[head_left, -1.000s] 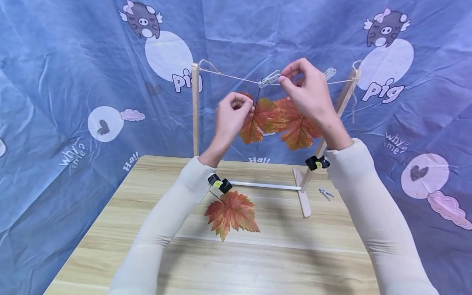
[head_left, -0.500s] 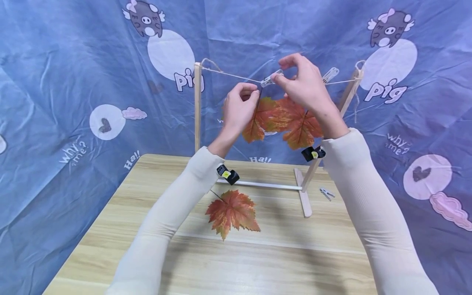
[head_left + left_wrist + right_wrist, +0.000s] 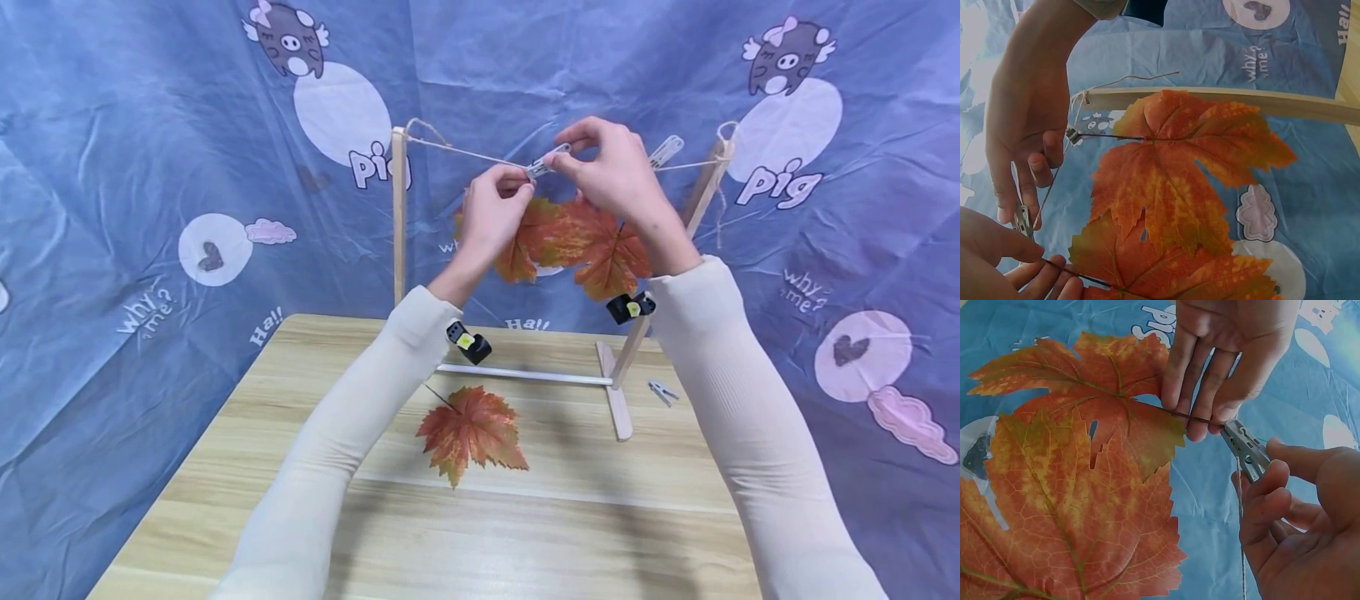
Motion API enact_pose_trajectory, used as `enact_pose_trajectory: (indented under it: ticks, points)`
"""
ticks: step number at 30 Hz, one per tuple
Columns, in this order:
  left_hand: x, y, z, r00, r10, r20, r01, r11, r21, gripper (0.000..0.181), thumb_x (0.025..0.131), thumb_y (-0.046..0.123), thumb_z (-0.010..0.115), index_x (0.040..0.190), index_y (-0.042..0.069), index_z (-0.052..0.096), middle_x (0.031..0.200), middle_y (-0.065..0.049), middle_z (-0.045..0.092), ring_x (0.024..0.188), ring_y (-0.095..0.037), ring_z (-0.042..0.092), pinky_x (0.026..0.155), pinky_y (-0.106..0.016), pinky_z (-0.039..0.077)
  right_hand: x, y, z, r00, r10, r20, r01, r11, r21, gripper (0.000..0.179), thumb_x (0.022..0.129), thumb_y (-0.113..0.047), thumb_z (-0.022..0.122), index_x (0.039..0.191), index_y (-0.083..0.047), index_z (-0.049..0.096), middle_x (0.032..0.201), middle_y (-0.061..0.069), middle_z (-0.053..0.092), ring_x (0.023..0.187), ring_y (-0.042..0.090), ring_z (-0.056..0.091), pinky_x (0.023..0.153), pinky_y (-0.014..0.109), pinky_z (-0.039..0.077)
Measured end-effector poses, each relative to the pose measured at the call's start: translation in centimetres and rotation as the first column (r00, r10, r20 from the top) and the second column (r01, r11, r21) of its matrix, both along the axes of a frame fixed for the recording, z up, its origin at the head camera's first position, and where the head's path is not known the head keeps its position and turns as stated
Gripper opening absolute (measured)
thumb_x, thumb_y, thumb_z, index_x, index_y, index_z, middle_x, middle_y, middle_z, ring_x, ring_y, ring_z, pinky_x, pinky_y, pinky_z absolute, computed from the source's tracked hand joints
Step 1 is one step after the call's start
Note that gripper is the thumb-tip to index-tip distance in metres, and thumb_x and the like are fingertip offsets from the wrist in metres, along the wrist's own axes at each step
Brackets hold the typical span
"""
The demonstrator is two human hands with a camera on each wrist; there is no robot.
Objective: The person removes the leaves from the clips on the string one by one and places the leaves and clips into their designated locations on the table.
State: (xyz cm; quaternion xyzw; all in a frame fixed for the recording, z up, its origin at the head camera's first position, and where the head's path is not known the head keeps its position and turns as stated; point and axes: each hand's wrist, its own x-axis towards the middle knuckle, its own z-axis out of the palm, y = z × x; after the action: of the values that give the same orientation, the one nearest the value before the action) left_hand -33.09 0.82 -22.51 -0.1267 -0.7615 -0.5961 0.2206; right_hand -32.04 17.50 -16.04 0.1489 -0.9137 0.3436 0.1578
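My left hand [image 3: 491, 208] pinches the dark stem [image 3: 1194, 417] of an orange-red artificial maple leaf [image 3: 1104, 394] close to its top end. Thumb and fingers of my right hand [image 3: 618, 171] grip a grey clothespin [image 3: 1246, 449], which sits at the string [image 3: 1240, 519] with its nose at the stem tip. Whether its jaws are closed on the stem cannot be made out. Beside it a second maple leaf [image 3: 1172, 144] hangs from the string by another clothespin [image 3: 666, 152], partly overlapping the first leaf.
The string runs between two wooden posts [image 3: 399, 217] of a stand with a pale lower bar [image 3: 536, 375]. On the wooden table [image 3: 480, 533] lie another maple leaf [image 3: 472, 429] and a loose clothespin [image 3: 663, 392]. A blue printed cloth [image 3: 112, 167] hangs behind.
My left hand has moved up and right along the stem to the clothespin's nose. My right hand has shifted slightly left, its thumb further along the clothespin.
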Motion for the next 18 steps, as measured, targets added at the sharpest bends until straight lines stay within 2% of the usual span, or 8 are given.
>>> enact_pose_trajectory:
  ticks: [8, 15, 18]
  points:
    - [-0.37, -0.02, -0.12, 0.998, 0.052, 0.039, -0.05, 0.998, -0.033, 0.013, 0.101, 0.021, 0.075, 0.107, 0.01, 0.078, 0.104, -0.005, 0.081, 0.094, -0.012, 0.073, 0.076, -0.02, 0.053, -0.11, -0.16, -0.17, 1.0, -0.015, -0.001, 0.015, 1.0, -0.027, 0.048, 0.102, -0.042, 0.071, 0.142, -0.016, 0.067, 0.145, 0.012, 0.066, 0.051, 0.011, 0.06, 0.047, 0.023, 0.046]
    - [-0.35, 0.0, -0.16, 0.998, 0.055, 0.034, -0.054, 0.998, -0.014, 0.012, 0.101, 0.02, 0.075, 0.105, 0.009, 0.079, 0.101, -0.005, 0.081, 0.089, -0.011, 0.073, 0.07, -0.019, 0.051, -0.13, -0.23, -0.36, 0.999, -0.028, -0.027, 0.027, 0.999, -0.045, 0.043, 0.101, -0.04, 0.073, 0.137, -0.016, 0.07, 0.136, 0.012, 0.072, 0.051, 0.014, 0.061, 0.045, 0.023, 0.044]
    - [-0.23, 0.01, -0.06, 0.997, 0.065, 0.038, -0.064, 0.998, -0.022, 0.013, 0.101, 0.021, 0.075, 0.105, 0.01, 0.079, 0.102, -0.004, 0.081, 0.091, -0.01, 0.073, 0.072, -0.019, 0.053, -0.11, -0.21, -0.38, 0.999, -0.027, -0.044, 0.025, 0.998, -0.056, 0.042, 0.1, -0.039, 0.075, 0.135, -0.015, 0.071, 0.131, 0.012, 0.074, 0.05, 0.013, 0.062, 0.046, 0.023, 0.044]
